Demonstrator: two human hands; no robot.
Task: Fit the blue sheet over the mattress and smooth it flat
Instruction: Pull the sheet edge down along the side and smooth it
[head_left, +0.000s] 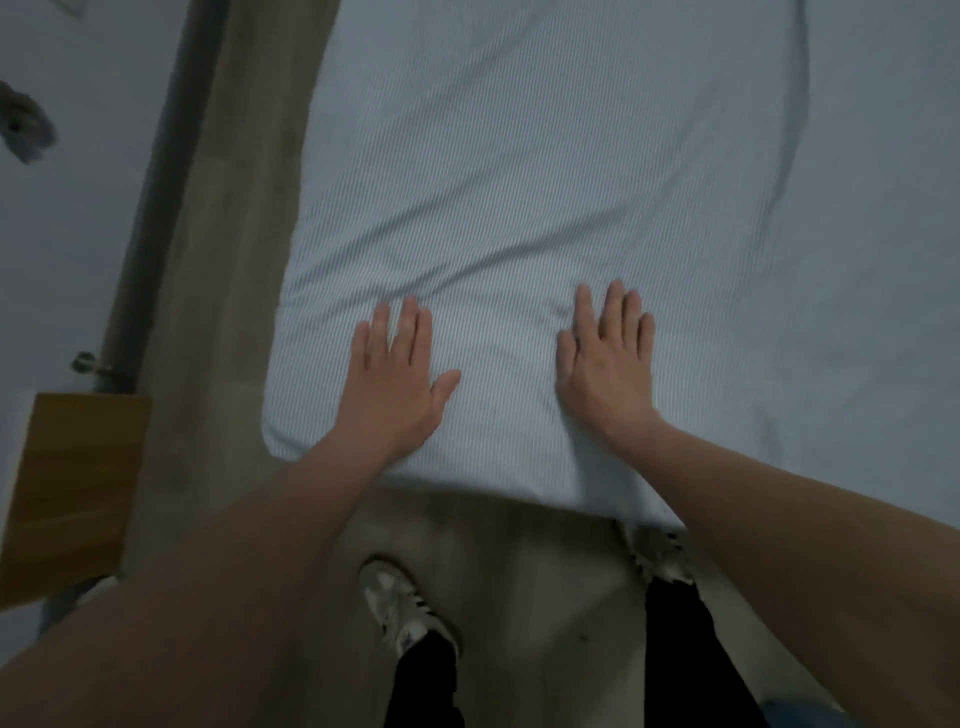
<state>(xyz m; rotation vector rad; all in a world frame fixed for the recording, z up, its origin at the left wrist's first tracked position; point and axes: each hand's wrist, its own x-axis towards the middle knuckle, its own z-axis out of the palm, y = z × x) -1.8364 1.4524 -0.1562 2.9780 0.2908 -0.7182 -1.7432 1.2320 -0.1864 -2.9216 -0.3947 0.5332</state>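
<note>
Both hands: laid palm-down on the blue sheet (519, 197) near the foot end of the mattress (291, 447); nothing is gripped or pinched by either.
Left hand (390, 382): fingers straight and close together, thumb spread out to the side; pressed flat near the near left corner.
Right hand (605, 366): fingers straight and slightly fanned; pressed flat, well apart from the left one, with a small bunching of cloth beside the wrist.
Sheet position: spread over the whole visible top of the mattress; the near left corner is seen rounded and covered, and the near edge is drawn down over the side; the near right corner is hidden by the right forearm, so its fit cannot be told.
Creases left: a long ridge (426, 244) is seen running across just beyond the fingertips; softer folds (779, 171) are seen along the far right edge.
Progress: the fitting is judged largely done, as far as can be seen; the smoothing is judged under way, with the ridge ahead and the right-side folds yet to be flattened; the far end lies out of view.
Surroundings: a shoe (400, 608) on the floor below the bed; a wooden cabinet (78, 483) at the left.
</note>
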